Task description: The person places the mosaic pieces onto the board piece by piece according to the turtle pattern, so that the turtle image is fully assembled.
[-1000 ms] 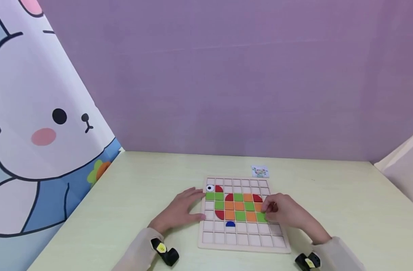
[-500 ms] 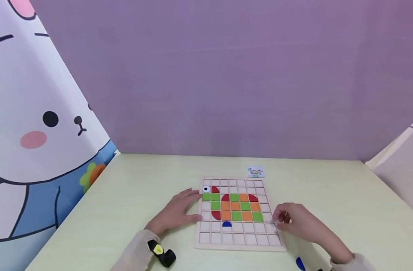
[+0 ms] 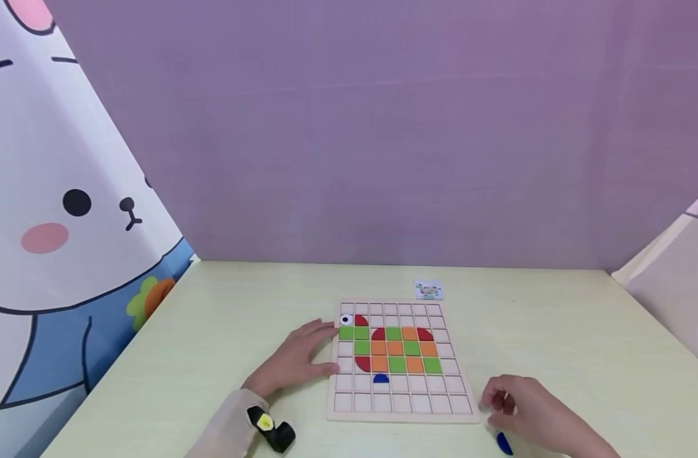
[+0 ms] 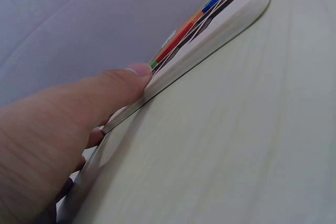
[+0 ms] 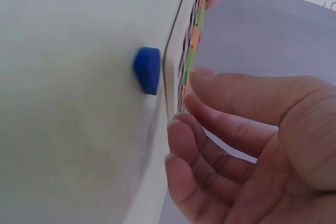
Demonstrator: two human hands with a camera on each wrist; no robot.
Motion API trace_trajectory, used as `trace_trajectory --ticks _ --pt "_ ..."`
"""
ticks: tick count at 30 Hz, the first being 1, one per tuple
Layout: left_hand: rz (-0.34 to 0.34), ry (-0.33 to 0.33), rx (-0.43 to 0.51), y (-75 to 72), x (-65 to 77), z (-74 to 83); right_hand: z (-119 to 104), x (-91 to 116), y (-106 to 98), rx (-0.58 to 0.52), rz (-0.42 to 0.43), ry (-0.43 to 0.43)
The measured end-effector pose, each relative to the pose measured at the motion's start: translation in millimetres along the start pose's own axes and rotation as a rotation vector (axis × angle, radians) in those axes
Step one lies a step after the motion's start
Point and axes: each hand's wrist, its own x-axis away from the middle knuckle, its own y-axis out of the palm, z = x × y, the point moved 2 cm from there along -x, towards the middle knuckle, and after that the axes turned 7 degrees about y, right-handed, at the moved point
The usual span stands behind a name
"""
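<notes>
A wooden grid board (image 3: pixel 403 418) lies on the table with green, orange and red tiles, a round eye tile (image 3: pixel 345 319) and a blue half-circle tile (image 3: pixel 381 378) in its cells. My left hand (image 3: pixel 294 356) rests at the board's left side; in the left wrist view its thumb (image 4: pixel 118 85) touches the rim. Off the board's near right corner, my right hand (image 3: pixel 526 407) hovers with fingers loosely bent and nothing between them. Just below its fingertips, a second blue half-circle tile (image 3: pixel 504 443) lies on the table, also seen in the right wrist view (image 5: pixel 148 70).
A small picture card (image 3: pixel 428 290) lies behind the board. The pale table (image 3: pixel 257 286) meets a purple backdrop (image 3: pixel 383 159) at its far edge. A cartoon-printed sheet (image 3: pixel 68 254) stands on the left and a whitish panel (image 3: pixel 675 273) on the right.
My right hand has left the board's right-hand tiles and come nearer and to the right, down by the loose blue half-circle tile. The left hand keeps its place on the board.
</notes>
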Motion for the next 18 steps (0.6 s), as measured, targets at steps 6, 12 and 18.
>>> trace_trajectory --ticks 6,12,18 --pt "-0.003 -0.006 0.006 0.3 0.9 -0.5 8 11 10 -0.037 -0.027 0.101" --pt "-0.004 -0.008 0.0 0.6 0.9 -1.6 12 16 13 -0.084 -0.062 0.088" --pt "-0.003 -0.006 0.007 0.9 -0.9 -1.2 13 13 10 -0.053 -0.062 0.087"
